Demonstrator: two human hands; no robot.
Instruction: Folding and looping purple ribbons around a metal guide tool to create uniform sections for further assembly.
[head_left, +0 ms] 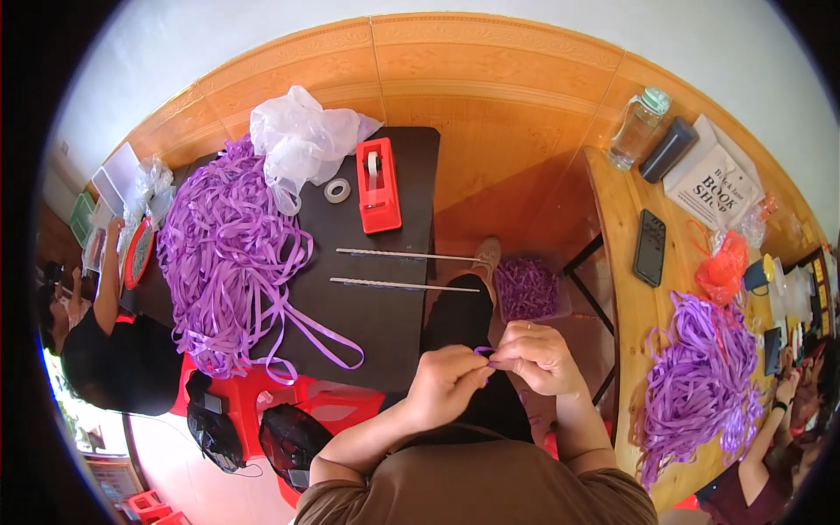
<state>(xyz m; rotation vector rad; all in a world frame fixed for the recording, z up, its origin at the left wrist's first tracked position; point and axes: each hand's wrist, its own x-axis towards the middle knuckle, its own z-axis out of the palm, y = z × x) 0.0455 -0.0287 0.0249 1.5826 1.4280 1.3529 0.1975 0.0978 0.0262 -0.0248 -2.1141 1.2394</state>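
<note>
Close to my lap, my left hand [448,383] and my right hand [538,359] meet with their fingertips pinched together. Between them shows a short bit of purple ribbon [483,350]; the fingers cover most of it. Over the dark table [385,332] lies a big tangled heap of purple ribbon [227,262], with loops trailing toward its near edge. Two thin pale rods [398,253] jut past the table's right edge. Behind them stands a red tape dispenser [380,197] with a roll in it, and a loose tape roll [337,191] lies beside it.
A bin of purple ribbon pieces [527,289] sits on the floor between the tables. The wooden table [626,350] at right bears more ribbon [700,385], a phone [649,248], a bottle [639,127] and a paper bag [713,175]. People sit at both sides. Red stools [324,398] stand left.
</note>
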